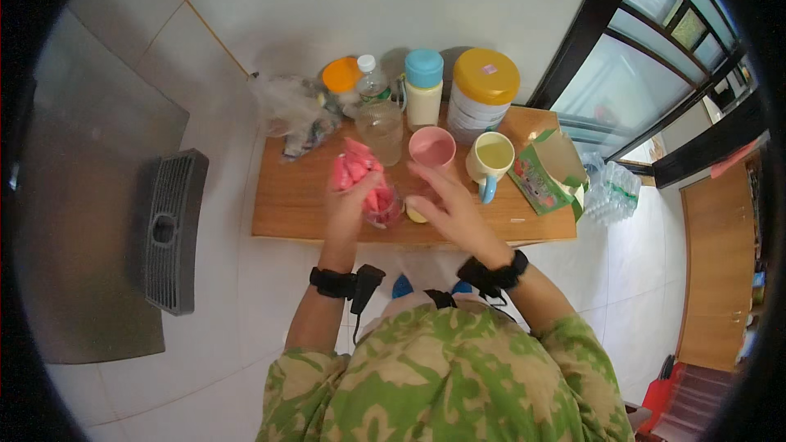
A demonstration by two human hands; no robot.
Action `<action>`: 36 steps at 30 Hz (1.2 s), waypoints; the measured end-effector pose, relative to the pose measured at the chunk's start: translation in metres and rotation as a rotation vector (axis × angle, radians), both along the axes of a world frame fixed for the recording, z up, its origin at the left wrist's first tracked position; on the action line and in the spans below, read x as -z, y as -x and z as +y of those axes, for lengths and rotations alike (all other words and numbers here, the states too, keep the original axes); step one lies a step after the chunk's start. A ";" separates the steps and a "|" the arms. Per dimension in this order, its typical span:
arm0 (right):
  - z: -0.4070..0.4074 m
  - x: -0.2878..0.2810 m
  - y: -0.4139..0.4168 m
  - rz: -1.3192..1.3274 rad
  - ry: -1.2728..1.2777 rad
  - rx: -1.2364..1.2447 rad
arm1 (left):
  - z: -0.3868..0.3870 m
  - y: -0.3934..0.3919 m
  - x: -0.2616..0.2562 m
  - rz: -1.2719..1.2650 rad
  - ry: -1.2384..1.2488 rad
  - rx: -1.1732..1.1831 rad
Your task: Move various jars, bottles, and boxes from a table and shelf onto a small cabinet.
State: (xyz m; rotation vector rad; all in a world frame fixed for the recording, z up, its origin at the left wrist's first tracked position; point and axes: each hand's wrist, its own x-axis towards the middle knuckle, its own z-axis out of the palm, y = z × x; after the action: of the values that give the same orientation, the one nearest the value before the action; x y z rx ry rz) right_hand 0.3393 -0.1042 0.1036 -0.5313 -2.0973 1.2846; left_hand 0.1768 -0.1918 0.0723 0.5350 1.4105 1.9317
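My left hand (350, 196) is closed around a bundle of pink wrapped packets (356, 169). Below its fingers, a clear container (385, 212) holds more pink pieces; whether the bundle is inside it, I cannot tell. Fingers apart and with nothing seen in them, my right hand (451, 205) hovers in front of a pink cup (432, 144). Partly hidden under that hand is a small pale yellow round object (416, 215). To the right of the cup stands a cream mug (490, 156) with a blue handle.
On the wooden table (295, 209) stand a lidded cream bottle (424, 98), a large tin (482, 95), a clear ribbed jug (381, 129) and a plastic bottle (371, 80). A plastic bag (291, 110) lies at left, an opened green carton (546, 172) at right.
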 end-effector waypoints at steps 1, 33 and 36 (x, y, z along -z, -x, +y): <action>0.002 -0.002 0.017 0.020 -0.070 -0.032 | 0.000 -0.002 0.001 -0.001 -0.002 0.002; 0.043 0.045 0.083 -0.253 0.057 -0.419 | -0.067 -0.007 0.048 -0.283 0.007 -0.280; 0.044 0.050 0.085 -0.327 -0.179 -0.454 | -0.062 -0.020 0.043 -0.192 0.058 -0.266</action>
State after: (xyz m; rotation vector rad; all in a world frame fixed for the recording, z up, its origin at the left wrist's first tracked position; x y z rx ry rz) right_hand 0.2545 -0.0598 0.0534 -0.1984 -2.6885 1.2939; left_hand 0.1972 -0.2537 0.0296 0.1342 1.4657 2.0782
